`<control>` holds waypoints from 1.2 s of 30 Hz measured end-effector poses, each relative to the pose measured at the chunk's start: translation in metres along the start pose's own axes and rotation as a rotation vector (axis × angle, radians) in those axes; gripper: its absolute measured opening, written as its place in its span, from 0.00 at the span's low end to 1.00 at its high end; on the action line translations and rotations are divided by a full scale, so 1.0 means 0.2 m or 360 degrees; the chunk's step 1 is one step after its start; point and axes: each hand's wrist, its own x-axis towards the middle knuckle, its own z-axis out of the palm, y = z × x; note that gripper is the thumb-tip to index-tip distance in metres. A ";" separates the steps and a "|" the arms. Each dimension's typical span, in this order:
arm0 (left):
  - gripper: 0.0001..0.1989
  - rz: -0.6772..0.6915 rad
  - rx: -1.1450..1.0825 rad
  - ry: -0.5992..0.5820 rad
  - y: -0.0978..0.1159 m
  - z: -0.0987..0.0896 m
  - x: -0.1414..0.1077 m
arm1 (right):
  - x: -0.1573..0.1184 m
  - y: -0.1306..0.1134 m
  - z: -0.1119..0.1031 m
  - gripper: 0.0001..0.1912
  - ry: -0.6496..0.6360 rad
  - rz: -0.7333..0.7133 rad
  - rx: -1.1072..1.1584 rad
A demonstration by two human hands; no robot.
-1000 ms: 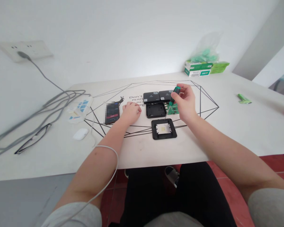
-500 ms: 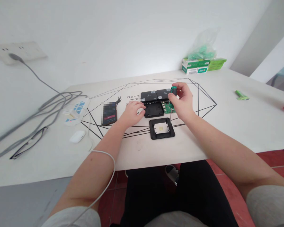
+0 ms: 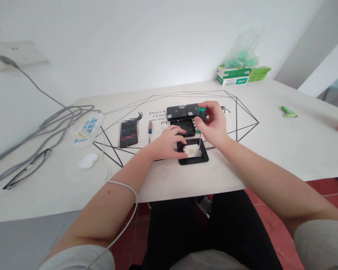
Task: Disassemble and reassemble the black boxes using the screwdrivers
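My right hand (image 3: 212, 122) is closed round the green-and-black handle of a screwdriver (image 3: 202, 114). Its thin shaft points down, with the tip at the right side of a silver metal plate (image 3: 195, 150) set in a black plastic cover (image 3: 186, 161). At that cover's left edge, my left hand (image 3: 170, 143) holds it down, thumb and fingers spread across the edge. Just behind lies an open black plastic case (image 3: 189, 127). A green circuit board is mostly hidden by my right hand. Two black boxes with labels (image 3: 177, 111) (image 3: 192, 109) lie at the back.
Left of my left hand lie a second screwdriver (image 3: 150, 127) and a phone (image 3: 129, 133). Farther left are a power strip (image 3: 87, 129), grey cables (image 3: 53, 120), glasses (image 3: 28, 168) and a white earbud case (image 3: 89, 161). Green boxes (image 3: 233, 72) stand by the wall; a green wrapper (image 3: 288, 111) lies right.
My left hand has moved right and down from beside the black case onto the cover's left edge. The right hand has shifted slightly left, bringing the screwdriver tip onto the metal plate.
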 end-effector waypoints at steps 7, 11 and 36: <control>0.15 -0.0014 -0.0044 -0.0030 0.01 0.00 0.00 | -0.02 0.00 -0.01 0.17 -0.0046 -0.0043 -0.0050; 0.15 -0.0002 -0.0053 -0.0040 0.01 -0.01 0.00 | 0.01 -0.03 -0.02 0.18 -0.0262 -0.0002 0.0215; 0.16 -0.0008 -0.0082 -0.0048 0.01 -0.01 0.00 | 0.10 -0.09 -0.09 0.25 -0.0742 0.0711 0.1208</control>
